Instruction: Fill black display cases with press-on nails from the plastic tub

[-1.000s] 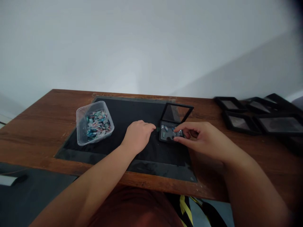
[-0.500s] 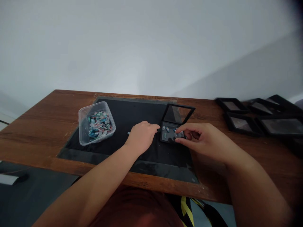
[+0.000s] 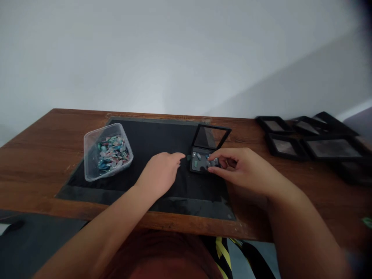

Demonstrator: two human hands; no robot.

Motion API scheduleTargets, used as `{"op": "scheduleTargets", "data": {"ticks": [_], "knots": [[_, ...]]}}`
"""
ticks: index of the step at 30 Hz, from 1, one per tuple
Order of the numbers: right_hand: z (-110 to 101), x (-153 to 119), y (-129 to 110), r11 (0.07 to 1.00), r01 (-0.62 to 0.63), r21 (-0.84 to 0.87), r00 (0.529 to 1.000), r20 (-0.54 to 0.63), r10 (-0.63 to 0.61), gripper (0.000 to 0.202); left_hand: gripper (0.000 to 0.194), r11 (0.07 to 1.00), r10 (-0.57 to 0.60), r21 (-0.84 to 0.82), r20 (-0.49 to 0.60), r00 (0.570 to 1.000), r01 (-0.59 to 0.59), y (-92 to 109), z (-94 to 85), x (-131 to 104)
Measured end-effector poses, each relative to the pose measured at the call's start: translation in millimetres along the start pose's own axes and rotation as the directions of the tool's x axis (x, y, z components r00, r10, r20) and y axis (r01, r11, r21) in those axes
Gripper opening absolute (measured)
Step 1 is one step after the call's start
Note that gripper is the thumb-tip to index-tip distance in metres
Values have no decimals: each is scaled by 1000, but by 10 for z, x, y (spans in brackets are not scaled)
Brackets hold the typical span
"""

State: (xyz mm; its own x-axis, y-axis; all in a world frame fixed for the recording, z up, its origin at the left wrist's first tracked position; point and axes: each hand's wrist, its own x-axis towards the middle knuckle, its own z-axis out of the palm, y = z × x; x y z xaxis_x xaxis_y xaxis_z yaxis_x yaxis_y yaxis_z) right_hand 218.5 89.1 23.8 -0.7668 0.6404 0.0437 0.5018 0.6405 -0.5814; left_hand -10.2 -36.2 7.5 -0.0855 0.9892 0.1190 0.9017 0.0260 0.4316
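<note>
1. Hovering over the small black case point(image 3: 201, 164), the right hand point(image 3: 247, 170) has thumb and index finger parted a little, a blue piece by the index tip; no firm grip shows.
2. And the left hand point(image 3: 159, 172), half curled beside the case, index finger reaching out; whether it holds anything, I can't tell!
3. The case sits on the dark mat point(image 3: 151, 135), clear lid point(image 3: 207, 137) tilted up, right of the plastic tub point(image 3: 88, 167).
4. Light and stiff, by the look of it: steady the base's outer edges, spare that hinged lid. Those tiny pieces look slippery; pinch their sides.

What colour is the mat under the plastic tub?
The mat is black, seen best in the head view.
</note>
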Motion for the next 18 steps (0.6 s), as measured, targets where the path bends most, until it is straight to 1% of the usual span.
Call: {"op": "scheduleTargets", "data": {"ticks": [3, 5, 7, 8, 9, 11, 13, 15, 16, 17, 18], "knots": [[-12, -12, -33, 1000, 0, 3, 1000, -13, 0, 21, 39, 991, -61, -121, -7, 998, 59, -43, -181, -68], [-20, -19, -49, 1000, 1, -1, 1000, -15, -1, 19, 36, 959, -128, -263, -67, 990, 106, -89, -281, -90], [-27, -23, -60, 1000, 6, -6, 1000, -16, -6, 19, 33, 922, -172, -369, -119, 978, 118, -141, -321, -73], [-30, -23, -63, 1000, 7, -6, 1000, -13, -7, 19, 33, 907, -180, -405, -127, 975, 115, -162, -318, -50], [-34, -22, -66, 1000, 5, -4, 1000, -10, -6, 19, 35, 892, -183, -438, -117, 976, 114, -174, -305, -21], [-41, -18, -70, 1000, -6, 7, 1000, -4, 6, 19, 39, 843, -191, -521, -58, 980, 133, -157, -283, 30], [-48, -16, -72, 1000, -13, 13, 1000, 2, 13, 19, 38, 780, -203, -602, 15, 979, 171, -88, -329, 34], [-54, -18, -76, 1000, -13, 6, 1000, 2, 13, 17, 34, 750, -207, -632, 53, 977, 193, -17, -482, -29], [-55, -21, -80, 1000, -11, -1, 1000, 1, 11, 17, 33, 766, -201, -617, 35, 979, 179, -7, -594, -80], [-57, -24, -84, 1000, -8, -7, 1000, -1, 8, 16, 30, 805, -196, -573, -15, 980, 153, -30, -719, -137], [-58, -29, -89, 1000, -4, -13, 1000, 0, 4, 16, 30, 859, -199, -489, -50, 979, 150, -93, -847, -194]]}}
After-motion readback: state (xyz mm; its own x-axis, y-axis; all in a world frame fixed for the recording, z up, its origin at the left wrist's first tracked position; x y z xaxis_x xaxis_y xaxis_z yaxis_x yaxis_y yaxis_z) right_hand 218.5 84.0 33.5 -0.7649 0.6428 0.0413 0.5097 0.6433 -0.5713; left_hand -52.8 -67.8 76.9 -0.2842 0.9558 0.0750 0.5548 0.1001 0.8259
